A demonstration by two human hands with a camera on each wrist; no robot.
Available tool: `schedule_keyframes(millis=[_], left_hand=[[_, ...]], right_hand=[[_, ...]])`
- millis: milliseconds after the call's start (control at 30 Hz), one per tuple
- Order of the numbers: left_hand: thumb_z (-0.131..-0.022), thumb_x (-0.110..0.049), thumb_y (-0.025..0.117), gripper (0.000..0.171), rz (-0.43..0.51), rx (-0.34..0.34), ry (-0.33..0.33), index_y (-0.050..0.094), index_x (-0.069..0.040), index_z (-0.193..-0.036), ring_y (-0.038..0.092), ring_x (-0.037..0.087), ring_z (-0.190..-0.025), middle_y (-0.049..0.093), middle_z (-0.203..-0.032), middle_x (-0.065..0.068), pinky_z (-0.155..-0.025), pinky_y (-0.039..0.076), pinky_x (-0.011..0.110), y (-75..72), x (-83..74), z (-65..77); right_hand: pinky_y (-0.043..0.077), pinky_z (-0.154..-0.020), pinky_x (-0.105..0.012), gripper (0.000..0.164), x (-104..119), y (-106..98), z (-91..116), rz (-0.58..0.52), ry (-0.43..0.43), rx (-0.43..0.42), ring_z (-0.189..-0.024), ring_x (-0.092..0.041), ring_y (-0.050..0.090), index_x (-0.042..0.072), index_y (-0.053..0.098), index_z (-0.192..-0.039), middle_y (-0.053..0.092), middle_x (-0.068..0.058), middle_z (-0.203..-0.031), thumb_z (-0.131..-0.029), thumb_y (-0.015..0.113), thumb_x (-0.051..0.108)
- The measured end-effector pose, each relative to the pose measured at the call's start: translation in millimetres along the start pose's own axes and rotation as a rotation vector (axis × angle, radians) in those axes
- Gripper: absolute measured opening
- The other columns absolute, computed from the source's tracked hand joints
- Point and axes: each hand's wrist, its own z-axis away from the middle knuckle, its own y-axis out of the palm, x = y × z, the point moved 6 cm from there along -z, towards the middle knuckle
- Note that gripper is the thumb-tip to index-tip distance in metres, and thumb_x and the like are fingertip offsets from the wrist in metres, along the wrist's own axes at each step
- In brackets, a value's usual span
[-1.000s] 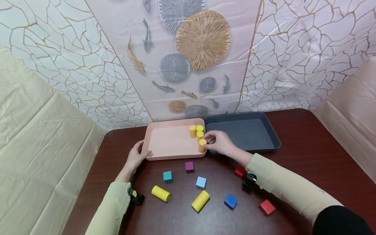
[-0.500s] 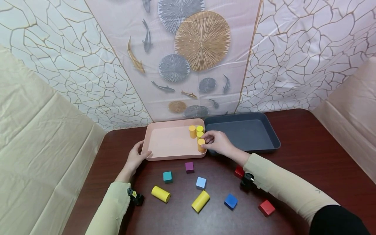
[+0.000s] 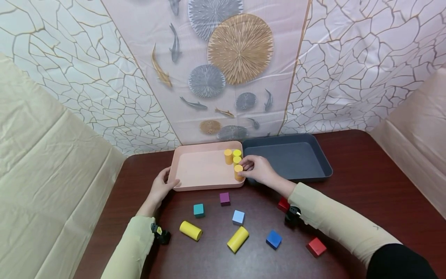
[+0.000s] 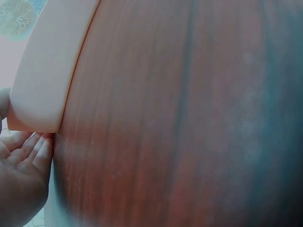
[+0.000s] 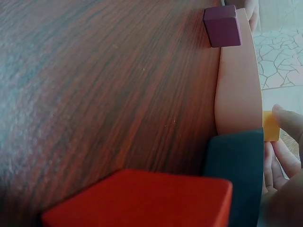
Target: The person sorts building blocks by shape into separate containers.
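My left hand [image 3: 161, 188] grips the left front corner of the pink tray [image 3: 198, 186], thumb over the rim and fingers against the outside, as the left wrist view also shows. At the tray's front right corner my right hand [image 3: 259, 169] pinches an upright orange-yellow cylinder [image 3: 238, 173] between thumb and fingers. Behind it, two yellow cylinders [image 3: 237, 152] stand in a row along the right wall, one partly hidden by the fingers. An orange cylinder [image 3: 228, 156] stands just left of them. In the right wrist view the pinched cylinder shows only partly above the rim.
A dark grey tray [image 3: 292, 157] adjoins the pink one on the right, under my right wrist. Nearer lie two yellow cylinders [image 3: 191, 230] on their sides, with teal [image 3: 199, 210], purple [image 3: 225, 198], light blue [image 3: 238, 217], blue [image 3: 274, 239] and red blocks [image 3: 316, 247].
My right hand has shifted slightly left with the orange-yellow cylinder, bringing it closer in line with the yellow ones behind. The left hand has stayed on the tray.
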Motion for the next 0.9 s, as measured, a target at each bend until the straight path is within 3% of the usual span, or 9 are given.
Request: schedule_keyframes(millis=[900], left_hand=[[-0.103, -0.014, 0.066, 0.072, 0.002, -0.001, 0.035, 0.031, -0.001, -0.165, 0.05, 0.042, -0.142, 0.046, -0.158, 0.027, -0.117, 0.046, 0.052, -0.4, -2.4, 1.1]], right_hand=[[0.061, -0.082, -0.033, 0.028, -3.9, -0.5, -0.1, -0.009, 0.009, 0.006, -0.09, -0.024, 0.072, -0.002, 0.076, -0.109, 0.078, -0.018, -0.102, -0.087, 0.088, 0.01]])
